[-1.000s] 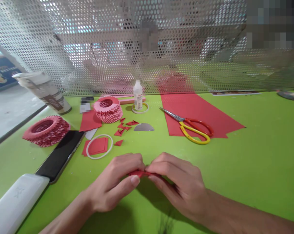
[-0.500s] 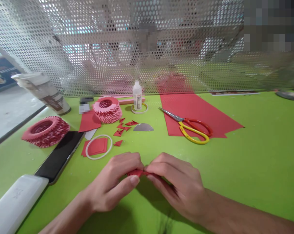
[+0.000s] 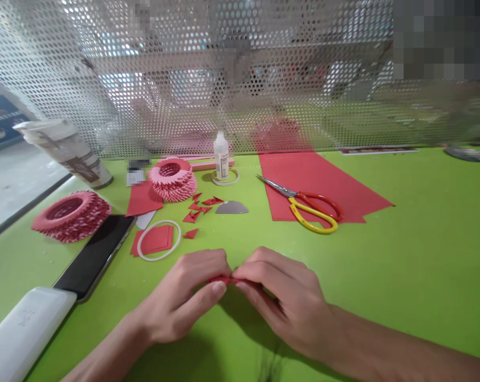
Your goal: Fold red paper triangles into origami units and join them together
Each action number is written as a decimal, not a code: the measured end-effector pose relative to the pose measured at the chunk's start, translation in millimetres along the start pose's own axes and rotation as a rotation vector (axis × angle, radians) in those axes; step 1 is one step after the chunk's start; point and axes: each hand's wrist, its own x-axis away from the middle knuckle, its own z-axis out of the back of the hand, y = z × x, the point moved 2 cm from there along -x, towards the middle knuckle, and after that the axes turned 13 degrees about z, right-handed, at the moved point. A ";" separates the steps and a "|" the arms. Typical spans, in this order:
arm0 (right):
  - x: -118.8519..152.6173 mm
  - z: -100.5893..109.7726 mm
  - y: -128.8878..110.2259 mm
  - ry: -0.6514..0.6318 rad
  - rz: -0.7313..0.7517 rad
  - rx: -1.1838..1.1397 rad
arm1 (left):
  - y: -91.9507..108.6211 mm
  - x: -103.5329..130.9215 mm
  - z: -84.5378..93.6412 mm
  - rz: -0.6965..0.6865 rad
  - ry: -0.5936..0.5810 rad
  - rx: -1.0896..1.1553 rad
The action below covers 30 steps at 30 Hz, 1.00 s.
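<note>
Red paper piece: it is between my left hand and my right hand, partly covered by the fingers; whether it touches the desk, I cannot tell.
Left hand: closed on the left part of the piece, the thumb on the near side.
Right hand: pinching the right end, with its fingertips just beside the left ones.
Place on the desk: both hands are well apart from the left edge and from the far edge, where the mesh panel stands.
Paper triangles: beyond my left hand, towards the far edge.
Scissors: beyond my right hand, resting on the red sheet.
</note>
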 end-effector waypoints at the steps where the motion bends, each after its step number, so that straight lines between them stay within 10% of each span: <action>1: 0.1 -0.1 0.3 0.001 -0.004 -0.002 | 0.0 0.0 0.0 -0.002 -0.001 0.004; 30: -0.3 1.5 -3.7 -0.031 0.043 0.070 | 0.5 0.5 -3.4 -0.002 -0.022 0.009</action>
